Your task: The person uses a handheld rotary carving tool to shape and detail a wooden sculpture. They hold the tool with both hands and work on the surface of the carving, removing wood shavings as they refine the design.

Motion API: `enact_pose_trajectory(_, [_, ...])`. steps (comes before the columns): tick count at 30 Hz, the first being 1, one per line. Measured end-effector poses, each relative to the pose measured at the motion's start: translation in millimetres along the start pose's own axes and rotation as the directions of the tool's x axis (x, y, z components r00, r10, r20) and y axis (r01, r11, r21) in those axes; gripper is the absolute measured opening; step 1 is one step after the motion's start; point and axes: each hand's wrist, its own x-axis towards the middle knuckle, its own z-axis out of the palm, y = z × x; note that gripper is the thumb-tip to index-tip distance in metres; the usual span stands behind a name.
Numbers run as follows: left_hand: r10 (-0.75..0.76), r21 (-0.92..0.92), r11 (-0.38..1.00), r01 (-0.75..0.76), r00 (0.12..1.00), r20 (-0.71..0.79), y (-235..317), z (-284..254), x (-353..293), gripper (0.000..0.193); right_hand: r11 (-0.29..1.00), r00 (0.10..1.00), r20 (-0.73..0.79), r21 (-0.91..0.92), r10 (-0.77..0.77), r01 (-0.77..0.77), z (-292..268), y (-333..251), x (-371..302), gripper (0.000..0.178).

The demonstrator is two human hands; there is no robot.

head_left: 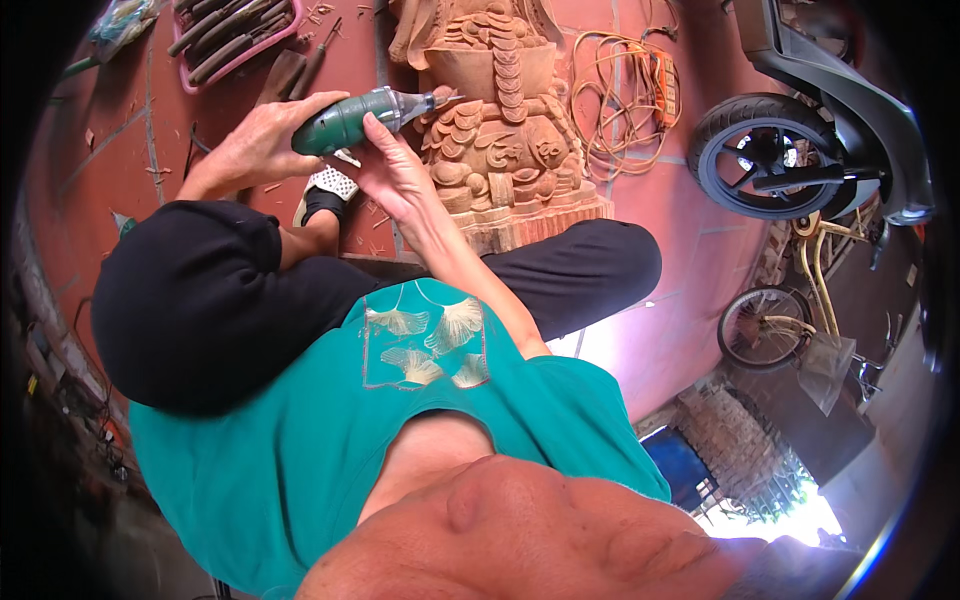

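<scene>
A green handheld power carving tool point(345, 122) with a grey nose and a slim pointed bit is held between both hands, its bit pointing right. My left hand point(262, 142) grips the rear of its body, fingers over the top and thumb below. My right hand point(395, 172) closes round the front of the body near the nose, with the thumb against its side. Just beyond lies a carved reddish-brown wooden sculpture point(515, 150), covered in coin-like discs and rounded shapes. The bit's tip overlaps the sculpture's left side; I cannot tell whether it touches.
A pink basket point(297, 22) of chisel-like tools stands far left, with loose tools point(285, 75) beside it. An orange power strip point(664, 88) and coiled cable point(612, 110) lie right of the sculpture. A motorbike wheel point(765, 155) and bicycle point(765, 328) stand right. Wood shavings litter the floor.
</scene>
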Motion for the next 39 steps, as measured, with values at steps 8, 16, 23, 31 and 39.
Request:
enact_pose_trajectory(8, [0.017,0.155,0.988,-0.025,0.999,0.052,26.9,-23.8,27.3,0.082,0.995,0.998,0.045,0.092,-0.036,0.032,3.0,-14.5,7.2,0.047])
enact_pose_trajectory(16, [0.025,0.219,0.975,-0.032,0.999,0.036,30.4,-18.9,35.7,0.081,0.990,0.998,0.031,0.131,-0.059,0.054,-4.8,-16.8,7.6,0.047])
enact_pose_trajectory(23, [0.068,0.247,0.966,-0.070,0.998,0.014,22.2,-15.1,39.6,0.082,0.990,0.998,0.024,0.131,-0.062,0.059,-9.4,-17.8,10.0,0.046])
enact_pose_trajectory(31, [0.087,0.271,0.959,-0.085,0.996,0.006,16.2,-11.9,45.4,0.085,0.992,0.996,0.055,0.106,-0.068,0.062,-13.7,-22.6,11.3,0.048])
enact_pose_trajectory(39, [0.117,0.261,0.959,-0.113,0.993,0.003,8.8,-7.9,46.1,0.087,0.993,0.996,0.055,0.092,-0.076,0.070,-15.6,-21.8,11.7,0.048])
